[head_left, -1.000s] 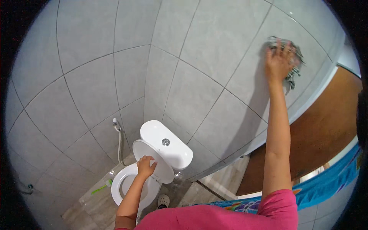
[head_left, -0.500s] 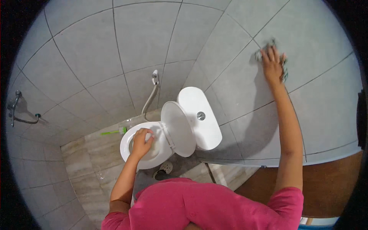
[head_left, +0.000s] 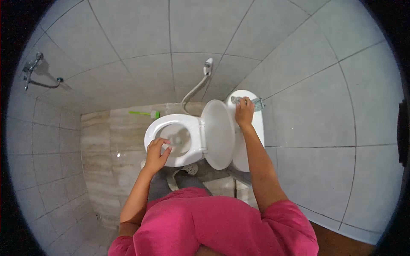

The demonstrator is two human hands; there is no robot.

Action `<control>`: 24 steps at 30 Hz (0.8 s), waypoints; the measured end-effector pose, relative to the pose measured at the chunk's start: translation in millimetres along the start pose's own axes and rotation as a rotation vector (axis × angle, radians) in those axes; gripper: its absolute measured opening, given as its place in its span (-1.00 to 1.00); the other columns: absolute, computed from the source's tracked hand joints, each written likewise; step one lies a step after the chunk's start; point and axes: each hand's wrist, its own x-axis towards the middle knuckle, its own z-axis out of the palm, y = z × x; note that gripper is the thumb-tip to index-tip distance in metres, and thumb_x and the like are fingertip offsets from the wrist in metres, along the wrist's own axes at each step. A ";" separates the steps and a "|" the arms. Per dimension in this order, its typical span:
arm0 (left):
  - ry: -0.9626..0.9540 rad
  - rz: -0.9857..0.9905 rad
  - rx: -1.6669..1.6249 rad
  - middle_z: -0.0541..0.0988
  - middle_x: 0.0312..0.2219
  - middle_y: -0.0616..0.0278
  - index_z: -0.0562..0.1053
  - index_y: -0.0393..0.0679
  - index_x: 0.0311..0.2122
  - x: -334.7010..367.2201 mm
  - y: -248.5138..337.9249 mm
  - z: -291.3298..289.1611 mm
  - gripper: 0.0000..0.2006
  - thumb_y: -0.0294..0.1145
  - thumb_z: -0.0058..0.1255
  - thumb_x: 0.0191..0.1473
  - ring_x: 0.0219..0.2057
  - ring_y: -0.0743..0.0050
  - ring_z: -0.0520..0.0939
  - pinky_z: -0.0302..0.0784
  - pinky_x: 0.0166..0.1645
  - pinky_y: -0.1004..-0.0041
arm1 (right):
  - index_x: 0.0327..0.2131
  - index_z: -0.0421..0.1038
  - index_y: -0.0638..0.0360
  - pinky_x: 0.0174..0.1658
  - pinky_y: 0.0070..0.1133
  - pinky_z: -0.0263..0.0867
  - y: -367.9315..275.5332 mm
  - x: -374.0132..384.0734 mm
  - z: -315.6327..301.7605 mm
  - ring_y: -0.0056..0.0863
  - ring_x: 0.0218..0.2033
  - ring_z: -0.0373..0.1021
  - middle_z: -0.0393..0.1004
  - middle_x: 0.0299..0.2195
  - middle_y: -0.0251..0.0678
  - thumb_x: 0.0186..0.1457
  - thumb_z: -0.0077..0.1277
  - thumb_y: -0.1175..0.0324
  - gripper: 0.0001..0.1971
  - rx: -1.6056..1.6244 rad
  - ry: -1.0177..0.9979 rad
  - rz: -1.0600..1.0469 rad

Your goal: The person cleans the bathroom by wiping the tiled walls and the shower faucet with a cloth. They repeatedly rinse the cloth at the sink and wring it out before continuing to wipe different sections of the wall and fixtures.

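Note:
My right hand [head_left: 244, 112] presses a green-and-white patterned cloth [head_left: 258, 104] onto the far end of the white toilet tank [head_left: 259, 128]. Bits of the cloth stick out on both sides of my fingers. In front of the tank stands the raised toilet lid [head_left: 219, 136]. My left hand [head_left: 156, 156] is over the near left rim of the toilet bowl [head_left: 194, 132], with nothing in it. Its fingers curve, and a gap shows between thumb and forefinger. Whether it touches the rim I cannot tell.
A green-handled brush [head_left: 144, 113] lies on the floor beyond the bowl. A spray nozzle [head_left: 207, 67] with a grey hose [head_left: 193, 91] hangs on the far tiled wall. At the left is a wall tap [head_left: 30, 71]. A light slipper [head_left: 190, 170] shows below the bowl.
My right hand has come down from the right wall to the tank top, bringing the cloth. My left hand stays over the bowl, now nearer its rim. The view has shifted right.

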 end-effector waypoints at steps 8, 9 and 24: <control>0.065 -0.009 -0.036 0.43 -0.42 0.10 0.38 -0.16 -0.39 22.6 -5.1 -11.9 -0.83 -0.39 -0.03 -0.18 -0.33 0.12 0.40 0.25 -0.23 0.32 | 0.01 0.13 -0.03 0.08 -0.15 -0.22 -17.0 -109.5 -64.7 -0.14 0.11 -0.11 -0.05 0.08 -0.10 -0.03 -0.18 0.30 -0.55 -0.072 -0.307 0.027; 0.088 0.001 -0.045 0.43 -0.42 0.10 0.37 -0.17 -0.39 26.5 -3.2 -15.2 -0.83 -0.40 -0.03 -0.17 -0.33 0.12 0.40 0.26 -0.22 0.32 | 0.01 0.13 -0.04 0.08 -0.14 -0.23 -11.1 -102.5 -57.3 -0.14 0.11 -0.11 -0.06 0.08 -0.10 -0.03 -0.17 0.30 -0.55 -0.112 -0.305 0.044; -0.098 0.127 -0.040 0.42 -0.41 0.14 0.37 -0.15 -0.38 60.3 -5.8 -19.3 -0.83 -0.36 -0.03 -0.15 -0.32 0.21 0.41 0.30 -0.25 0.38 | 0.05 0.06 -0.17 0.04 -0.05 -0.23 -23.4 -177.6 -63.0 -0.07 0.12 -0.17 -0.09 0.10 -0.09 0.01 -0.23 0.22 -0.54 -0.254 -0.064 0.418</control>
